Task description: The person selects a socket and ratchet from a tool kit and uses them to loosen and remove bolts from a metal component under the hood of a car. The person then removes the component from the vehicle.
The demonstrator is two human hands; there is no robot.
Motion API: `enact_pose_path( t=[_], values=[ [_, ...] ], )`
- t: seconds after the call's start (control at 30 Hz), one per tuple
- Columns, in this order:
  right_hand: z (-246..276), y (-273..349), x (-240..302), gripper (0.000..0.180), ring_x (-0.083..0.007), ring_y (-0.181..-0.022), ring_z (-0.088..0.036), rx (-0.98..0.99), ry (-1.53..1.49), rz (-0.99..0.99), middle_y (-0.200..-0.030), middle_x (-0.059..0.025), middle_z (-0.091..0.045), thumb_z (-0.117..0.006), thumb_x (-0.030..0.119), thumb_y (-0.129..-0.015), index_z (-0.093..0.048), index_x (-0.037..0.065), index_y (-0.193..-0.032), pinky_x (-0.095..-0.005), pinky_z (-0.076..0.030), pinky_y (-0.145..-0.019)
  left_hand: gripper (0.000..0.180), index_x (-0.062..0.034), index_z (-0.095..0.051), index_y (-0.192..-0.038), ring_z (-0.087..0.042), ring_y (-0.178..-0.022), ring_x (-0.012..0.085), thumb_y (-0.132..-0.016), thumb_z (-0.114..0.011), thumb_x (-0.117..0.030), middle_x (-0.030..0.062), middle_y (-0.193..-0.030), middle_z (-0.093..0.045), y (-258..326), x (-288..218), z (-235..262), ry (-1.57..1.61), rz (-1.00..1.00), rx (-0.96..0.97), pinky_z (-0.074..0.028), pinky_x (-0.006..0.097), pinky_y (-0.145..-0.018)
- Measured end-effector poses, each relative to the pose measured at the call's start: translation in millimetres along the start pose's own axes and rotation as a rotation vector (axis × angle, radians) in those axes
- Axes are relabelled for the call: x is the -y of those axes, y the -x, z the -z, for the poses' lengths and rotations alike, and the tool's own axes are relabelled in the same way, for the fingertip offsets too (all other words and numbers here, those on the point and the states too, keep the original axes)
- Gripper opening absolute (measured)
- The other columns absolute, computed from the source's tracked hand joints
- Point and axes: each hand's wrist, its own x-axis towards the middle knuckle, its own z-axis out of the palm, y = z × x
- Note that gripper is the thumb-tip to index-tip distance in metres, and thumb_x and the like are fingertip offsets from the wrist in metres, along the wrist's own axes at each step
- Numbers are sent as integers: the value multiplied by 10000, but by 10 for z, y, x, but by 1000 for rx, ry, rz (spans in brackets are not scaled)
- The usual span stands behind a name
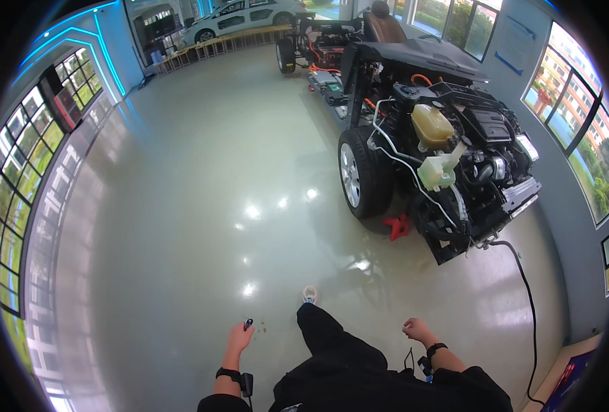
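A person stands on a glossy pale floor (201, 206), looking down at both bare hands. The left hand (239, 338), at about seven o'clock in the view, is closed around a small dark object (249, 322) whose tip pokes up past the fingers; what it is cannot be told at this size. A dark band circles that wrist. The right hand (414, 329), at five o'clock, is loosely curled and holds nothing visible; it also wears a dark wrist strap. One dark-trousered leg (332, 343) steps forward between them.

To carry the small object well, a firm pinch with the wrist kept level seems wise, and the black cable (527, 295) trailing across the floor at four o'clock looks like a trip risk.

At two o'clock stands a stripped car chassis (448, 144) with exposed engine bay, a yellowish fluid reservoir (431, 125) and a white one just below it. A red wheel chock (397, 226) sits just behind the front tyre (359, 175). On the wall at one o'clock hangs a pale blue rectangular poster (516, 44). A white car (239, 17) is parked at twelve o'clock
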Motion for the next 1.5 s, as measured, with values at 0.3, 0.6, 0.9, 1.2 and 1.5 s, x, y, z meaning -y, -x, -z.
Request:
enact_pose_path(
  t=[0.3, 0.6, 0.9, 1.2, 1.5],
  values=[
    [842, -2836, 3888, 213, -172, -599, -626, -81, 23, 535, -674, -89, -646, -679, 184, -804, -655, 3, -914, -310, -497, -586, 391, 23, -602, -810, -615, -640, 332, -794, -645, -366, 206, -668, -593, -2200, 14, 374, -48, 148, 185, -466, 441, -611],
    [1610, -5625, 7076, 181, -276, -619, -624, -62, 44, 656, -686, -134, -642, -656, 164, -820, -649, 30, -941, -371, -501, -617, 355, 33, -600, -717, -592, -525, 249, -779, -675, -309, 128, -579, -576, -4918, -325, 886, 168, 476, 159, -469, 404, -521],
    [2570, -8823, 8398, 204, -314, -733, -673, -363, -108, 382, -772, -174, -681, -672, 141, -798, -658, -27, -912, -384, -529, -687, 290, 31, -634, -803, -465, -590, 104, -872, -653, -250, 21, -596, -545, -9519, -3135, 2414, 329, 157, 199, -388, 316, -533],
    [3310, -12470, 8526, 192, -319, -811, -688, -613, -251, -364, -841, -174, -704, -684, 138, -777, -693, -8, -902, -398, -541, -768, 219, -50, -641, -897, -388, -464, 53, -928, -615, -265, -53, -564, -412, -12012, -5127, 1946, 457, 453, 199, -346, 228, -431],
    [3594, -14242, 7770, 218, -319, -843, -688, -722, -185, -608, -846, -172, -703, -712, 142, -774, -681, -7, -930, -388, -539, -775, 123, -48, -655, -926, -426, -473, 39, -927, -633, -169, -52, -584, -483, -13009, -5926, 1598, 498, 795, 598, -349, 209, -441]
  ],
)
